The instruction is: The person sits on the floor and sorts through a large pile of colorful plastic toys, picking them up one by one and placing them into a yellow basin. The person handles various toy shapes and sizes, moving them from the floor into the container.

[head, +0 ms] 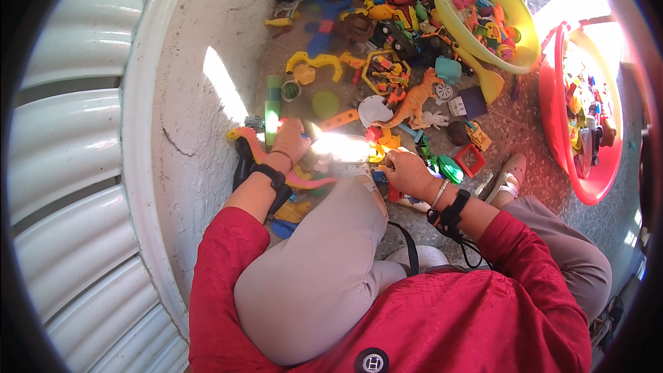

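Observation:
Toys cover the speckled floor in front of me. My left hand (291, 141) is low over them with curled fingers, beside a green translucent tube (272, 122). Small dark and blue bits show at its fingertips, but glare hides whether it grips them. Under my left wrist is a pink and yellow toy reptile (254, 145). My right hand (409, 168) has its fingers bent close against a yellow plastic toy (380, 150); a firm hold is not clear. Near its wrist lie a green oval toy (449, 168) and a red square frame (469, 160). An orange toy dinosaur (414, 98) lies farther ahead.
A yellow basin (440, 15) with toys stands at the far right of the pile. Farther right is a red basin (557, 114), also holding toys. A rough white wall (181, 129) and a white slatted shutter (72, 134) border the left. A blue toy shovel (331, 0) lies ahead.

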The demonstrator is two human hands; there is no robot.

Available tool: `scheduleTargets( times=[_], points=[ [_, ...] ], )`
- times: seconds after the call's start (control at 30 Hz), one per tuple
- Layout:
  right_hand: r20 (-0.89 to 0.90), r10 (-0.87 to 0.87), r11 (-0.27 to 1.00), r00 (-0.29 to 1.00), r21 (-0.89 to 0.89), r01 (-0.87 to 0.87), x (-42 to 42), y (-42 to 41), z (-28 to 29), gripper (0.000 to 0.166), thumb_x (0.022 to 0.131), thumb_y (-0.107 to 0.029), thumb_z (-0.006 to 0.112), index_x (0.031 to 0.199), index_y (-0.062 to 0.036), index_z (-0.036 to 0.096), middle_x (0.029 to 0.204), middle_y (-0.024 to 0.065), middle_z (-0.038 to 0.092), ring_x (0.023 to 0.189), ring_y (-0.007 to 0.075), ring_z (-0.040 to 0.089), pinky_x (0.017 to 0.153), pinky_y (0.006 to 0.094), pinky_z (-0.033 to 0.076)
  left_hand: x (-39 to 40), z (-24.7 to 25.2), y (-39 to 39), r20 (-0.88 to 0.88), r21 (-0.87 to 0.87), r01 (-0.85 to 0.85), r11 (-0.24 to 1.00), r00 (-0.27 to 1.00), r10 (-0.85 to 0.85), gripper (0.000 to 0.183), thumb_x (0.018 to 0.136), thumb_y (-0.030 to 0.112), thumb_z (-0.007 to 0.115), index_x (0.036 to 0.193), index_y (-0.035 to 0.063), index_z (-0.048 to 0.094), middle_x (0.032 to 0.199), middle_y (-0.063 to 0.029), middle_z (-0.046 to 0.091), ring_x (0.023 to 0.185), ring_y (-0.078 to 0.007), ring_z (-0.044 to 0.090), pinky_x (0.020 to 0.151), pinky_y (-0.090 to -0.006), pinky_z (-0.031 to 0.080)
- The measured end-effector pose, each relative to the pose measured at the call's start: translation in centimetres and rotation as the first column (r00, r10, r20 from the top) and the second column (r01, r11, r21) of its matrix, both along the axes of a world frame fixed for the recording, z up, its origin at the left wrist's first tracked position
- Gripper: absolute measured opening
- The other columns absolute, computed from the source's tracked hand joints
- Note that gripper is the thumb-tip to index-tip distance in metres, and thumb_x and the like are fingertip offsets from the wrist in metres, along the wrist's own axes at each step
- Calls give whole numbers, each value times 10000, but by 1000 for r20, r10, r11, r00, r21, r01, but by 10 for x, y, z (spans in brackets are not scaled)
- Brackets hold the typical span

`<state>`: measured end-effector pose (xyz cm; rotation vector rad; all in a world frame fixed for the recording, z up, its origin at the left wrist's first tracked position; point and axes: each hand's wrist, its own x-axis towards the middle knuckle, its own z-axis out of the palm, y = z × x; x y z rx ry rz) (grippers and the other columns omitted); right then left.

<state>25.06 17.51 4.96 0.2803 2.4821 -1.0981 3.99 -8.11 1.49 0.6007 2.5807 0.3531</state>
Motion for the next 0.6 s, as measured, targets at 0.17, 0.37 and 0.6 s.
scheduleTargets(
  times=[0.17, 0.37, 0.6],
  points=[
    [1, -4, 1000, 1000, 6, 4, 0, -1, 3, 176, 870, -211, 656, 863, -39, 626, 800, 156, 665, 786, 351, 655, 692, 435, 510, 7, -19, -11, -129, 94, -7, 996, 991, 19, 186, 718, 139, 729, 797, 21, 609, 808, -196, 655, 816, -384, 643, 745, -428, 533],
    [9, -10, 1000, 1000, 11, 10, -3, -3, 8, 163, 863, -191, 646, 865, -29, 629, 816, 164, 668, 796, 356, 656, 704, 438, 512, -3, -23, -14, -52, 28, 32, 999, 998, -30, 216, 706, 140, 739, 841, 23, 619, 821, -205, 660, 789, -388, 645, 741, -426, 540],
    [13, -43, 999, 999, -27, 43, -4, -2, 10, 152, 852, -169, 643, 890, -22, 642, 838, 182, 672, 826, 371, 659, 744, 444, 522, -19, 3, -21, 353, 149, -315, 937, 902, 247, 245, 759, 138, 782, 913, 18, 633, 811, -96, 657, 761, -212, 668, 726, -330, 582]
  ],
)
